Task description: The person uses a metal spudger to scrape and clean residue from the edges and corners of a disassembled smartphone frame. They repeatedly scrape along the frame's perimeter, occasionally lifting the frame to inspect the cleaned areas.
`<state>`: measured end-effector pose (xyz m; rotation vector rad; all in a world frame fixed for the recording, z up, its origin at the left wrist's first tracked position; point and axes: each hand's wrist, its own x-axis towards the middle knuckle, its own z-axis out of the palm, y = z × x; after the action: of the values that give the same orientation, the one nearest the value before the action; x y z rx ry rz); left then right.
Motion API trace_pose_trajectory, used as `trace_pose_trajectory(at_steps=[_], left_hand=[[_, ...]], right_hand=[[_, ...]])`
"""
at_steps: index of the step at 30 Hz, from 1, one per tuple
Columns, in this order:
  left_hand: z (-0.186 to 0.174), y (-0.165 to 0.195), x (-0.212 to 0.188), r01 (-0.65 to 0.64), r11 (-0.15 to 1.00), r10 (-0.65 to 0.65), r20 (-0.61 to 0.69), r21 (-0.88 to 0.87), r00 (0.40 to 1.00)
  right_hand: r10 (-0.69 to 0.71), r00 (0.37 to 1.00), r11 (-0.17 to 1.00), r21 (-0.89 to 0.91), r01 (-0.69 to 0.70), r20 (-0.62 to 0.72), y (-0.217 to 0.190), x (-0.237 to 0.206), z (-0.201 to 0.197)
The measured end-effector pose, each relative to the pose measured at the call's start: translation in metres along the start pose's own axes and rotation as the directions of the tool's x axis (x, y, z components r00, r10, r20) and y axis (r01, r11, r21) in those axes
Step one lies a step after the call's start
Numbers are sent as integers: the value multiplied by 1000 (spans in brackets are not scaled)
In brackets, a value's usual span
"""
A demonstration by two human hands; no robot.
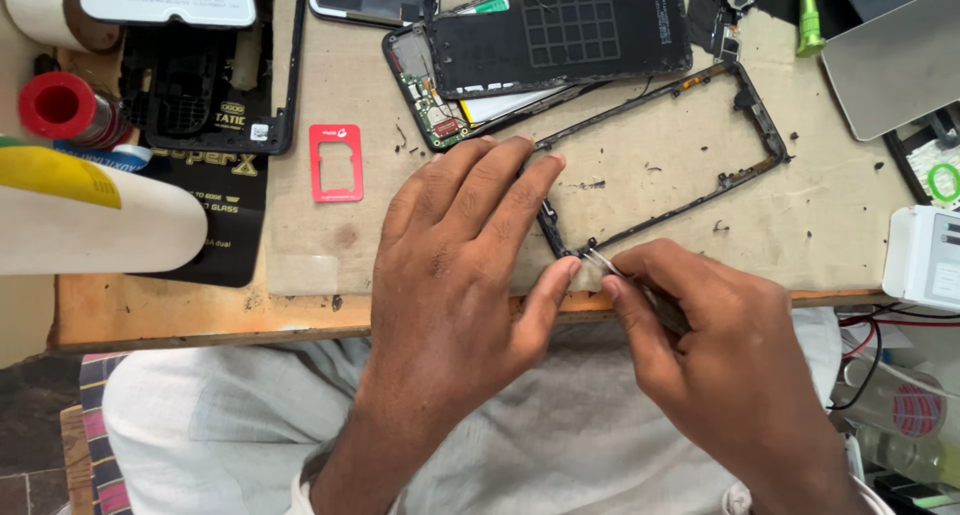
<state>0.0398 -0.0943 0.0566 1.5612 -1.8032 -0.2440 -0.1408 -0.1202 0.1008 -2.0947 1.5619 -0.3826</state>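
Observation:
A bare black phone frame (760, 125) lies slanted on the tan work mat (660, 195). My left hand (460, 255) lies flat over the frame's near left corner, fingers pressing it down, thumb beside the corner. My right hand (710, 355) grips metal tweezers (625, 275), whose tip touches the frame's near corner by my left thumb. Just beyond the frame lies an opened phone body (440, 105) with a green circuit board showing, and a dark back panel (560, 20) rests on top of it.
A red card-shaped cutout (335, 162) lies left of my hands. At the far left sit a white roll (100, 225), a red-capped bottle (60, 105), black phone parts (200, 85). A green tool (808, 20), a grey panel (890, 65) and a white box (925, 255) stand at right.

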Motion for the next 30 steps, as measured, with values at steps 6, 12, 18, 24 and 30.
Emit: trace_pose_trajectory(at_steps=[6,12,18,24,30], left_hand=[[1,-1,1,18,999,-18,22,-29,1000],[1,0,2,20,1000,-20,22,-18,1000],[1,-1,0,12,999,-12,6,-34,1000],[1,-1,-3,-1,999,1,-12,-33,1000],[1,-3,-2,-24,999,23,-38,-31,999]], right_hand=[[-104,994,992,66,107,-41,4,-1,4],[-39,994,999,26,41,-98,1,-5,17],[-135,965,987,54,151,-226,5,-8,25],[71,995,831,556,-21,-68,10,-10,18],[-214,950,973,36,227,-227,8,-6,10]])
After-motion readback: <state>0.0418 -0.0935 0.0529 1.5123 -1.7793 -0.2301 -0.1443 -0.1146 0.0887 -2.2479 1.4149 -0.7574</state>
